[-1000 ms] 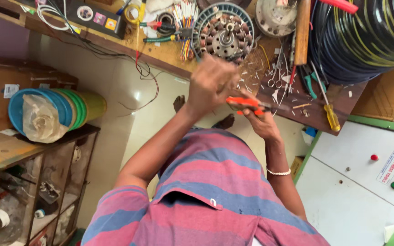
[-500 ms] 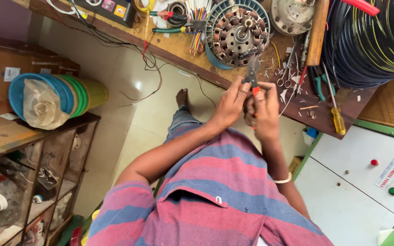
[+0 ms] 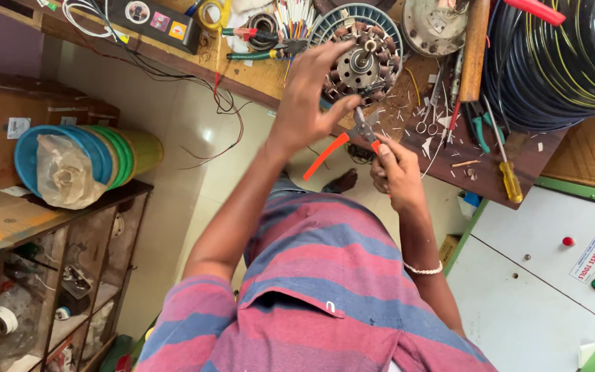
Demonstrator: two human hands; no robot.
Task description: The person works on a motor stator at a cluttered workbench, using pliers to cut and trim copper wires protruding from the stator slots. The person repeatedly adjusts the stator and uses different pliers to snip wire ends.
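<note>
A round motor stator (image 3: 363, 58) with copper windings lies on the wooden workbench (image 3: 256, 76). My left hand (image 3: 311, 89) reaches up to it, fingers spread, with the fingertips on its near left edge. Just below, my right hand (image 3: 395, 171) grips one handle of the orange-handled pliers (image 3: 326, 155). The other handle sticks out to the left, and the jaws point up at the stator's lower rim. A bead bracelet sits on my right wrist. My striped shirt fills the bottom of the view.
Big coils of black wire (image 3: 559, 62) fill the bench's right end. Next to them lie a wooden handle (image 3: 474, 48), a yellow-handled screwdriver (image 3: 509, 180) and scissors (image 3: 425, 124). A white cabinet with buttons (image 3: 538, 275) stands at the right. Stacked coloured bowls (image 3: 84, 162) rest on a shelf at the left.
My left hand has left the pliers and gone up onto the stator. The pliers' handles have spread apart, and my right hand has stayed on them.
</note>
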